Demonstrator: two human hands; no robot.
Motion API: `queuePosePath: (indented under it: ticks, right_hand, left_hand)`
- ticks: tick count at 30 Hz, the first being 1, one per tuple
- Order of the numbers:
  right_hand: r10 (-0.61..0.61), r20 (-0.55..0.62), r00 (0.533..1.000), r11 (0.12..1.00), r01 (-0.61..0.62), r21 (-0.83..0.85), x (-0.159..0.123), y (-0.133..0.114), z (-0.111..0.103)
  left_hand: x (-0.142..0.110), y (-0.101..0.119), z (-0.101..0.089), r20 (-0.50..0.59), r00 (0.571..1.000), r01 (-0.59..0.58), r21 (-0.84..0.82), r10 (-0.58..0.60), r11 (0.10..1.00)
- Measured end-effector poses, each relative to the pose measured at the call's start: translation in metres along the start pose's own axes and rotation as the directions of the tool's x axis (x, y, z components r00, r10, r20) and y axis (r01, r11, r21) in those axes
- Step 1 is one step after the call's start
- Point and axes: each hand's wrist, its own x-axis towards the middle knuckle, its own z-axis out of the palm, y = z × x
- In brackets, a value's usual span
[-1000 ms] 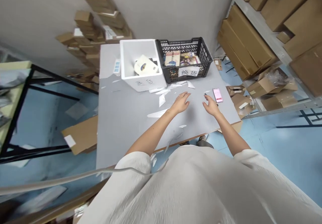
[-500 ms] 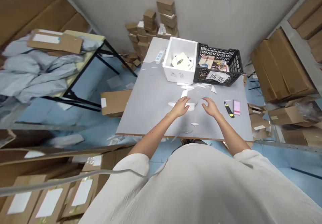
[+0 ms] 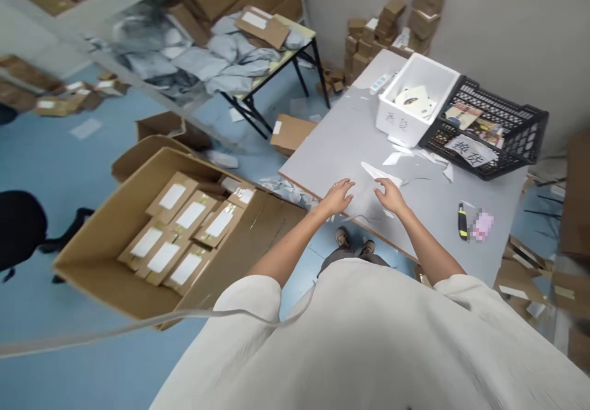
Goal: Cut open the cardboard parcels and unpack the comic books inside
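My left hand (image 3: pixel 338 197) hovers over the near left edge of the grey table (image 3: pixel 332 145), its fingers apart and nothing in them. To its right, my right hand (image 3: pixel 389 195) is also open and empty, close to a white paper scrap (image 3: pixel 380 173) on the tabletop. More torn paper (image 3: pixel 400 153) lies in front of a white foam box (image 3: pixel 401 124) that holds a pale printed item. Against that box stands a black plastic crate (image 3: pixel 516 112) with books in it and a handwritten label. A black and yellow utility knife (image 3: pixel 463 222) rests at the right, beside a blurred pink item (image 3: pixel 482 224).
At my left a large open carton (image 3: pixel 87 244) holds several labelled brown boxes. Grey parcels (image 3: pixel 230 59) cover a side table behind it. A black chair (image 3: pixel 21 228) stands at the far left. Small cartons (image 3: pixel 428 4) are stacked by the wall.
My view has turned to the left, bringing the large carton and chair into sight. Both hands have shifted towards the table's near left edge and stay open.
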Motion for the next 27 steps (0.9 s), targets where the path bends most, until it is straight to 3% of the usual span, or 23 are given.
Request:
queuePosePath:
  ticks: [7, 15, 21, 27]
  right_hand:
    - [-0.178, 0.154, 0.972, 0.984, 0.176, 0.023, 0.028, -0.053, 0.061]
    - [-0.372, 0.336, 0.865, 0.924, 0.378, 0.051, 0.05, -0.149, 0.157]
    - [-0.43, 0.408, 0.806, 0.895, 0.44, 0.074, 0.048, -0.214, 0.232]
    - [-0.442, 0.458, 0.771, 0.882, 0.467, 0.064, 0.044, -0.264, 0.291]
  left_hand:
    - [-0.083, -0.05, -0.024, -0.179, 0.971, 0.154, -0.033, -0.158, 0.987]
    - [-0.193, -0.114, -0.05, -0.3, 0.893, 0.313, -0.12, -0.335, 0.942]
    - [-0.273, -0.174, -0.065, -0.333, 0.862, 0.343, -0.175, -0.383, 0.923]
    - [-0.332, -0.22, -0.081, -0.366, 0.826, 0.367, -0.227, -0.428, 0.902]
